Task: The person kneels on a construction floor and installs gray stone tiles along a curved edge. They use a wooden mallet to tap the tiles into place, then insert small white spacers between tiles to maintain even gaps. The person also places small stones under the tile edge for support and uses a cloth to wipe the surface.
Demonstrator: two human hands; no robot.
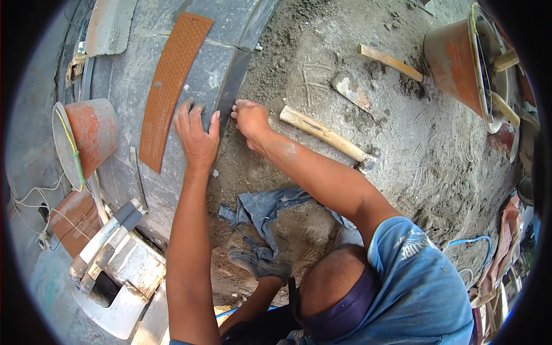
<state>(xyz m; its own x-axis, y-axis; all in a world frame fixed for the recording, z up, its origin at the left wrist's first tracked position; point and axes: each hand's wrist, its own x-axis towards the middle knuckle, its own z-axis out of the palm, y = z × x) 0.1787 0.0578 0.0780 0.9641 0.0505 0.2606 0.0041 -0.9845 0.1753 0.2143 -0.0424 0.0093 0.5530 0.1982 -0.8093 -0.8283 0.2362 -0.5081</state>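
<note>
My left hand [194, 133] lies on top of the grey stone slab [144, 54], its fingers stretched forward and its thumb near the slab's edge. Along that edge runs a dark narrow edge strip [234, 80]. My right hand [251, 122] is closed beside the strip, fingertips at its near end; whatever they pinch is hidden. To the left of my left hand lies a brown curved strip [172, 89] with a raised pattern. A wooden-handled tool [322, 133] rests on the sandy ground, right of my right hand.
A trowel blade [352, 92] and a wooden handle [391, 62] lie on the sandy ground. An orange bucket [454, 66] with tools stands at the far right, another bucket [95, 135] at left. Below it is a white power tool [123, 259]. A blue cloth [261, 210] lies near my feet.
</note>
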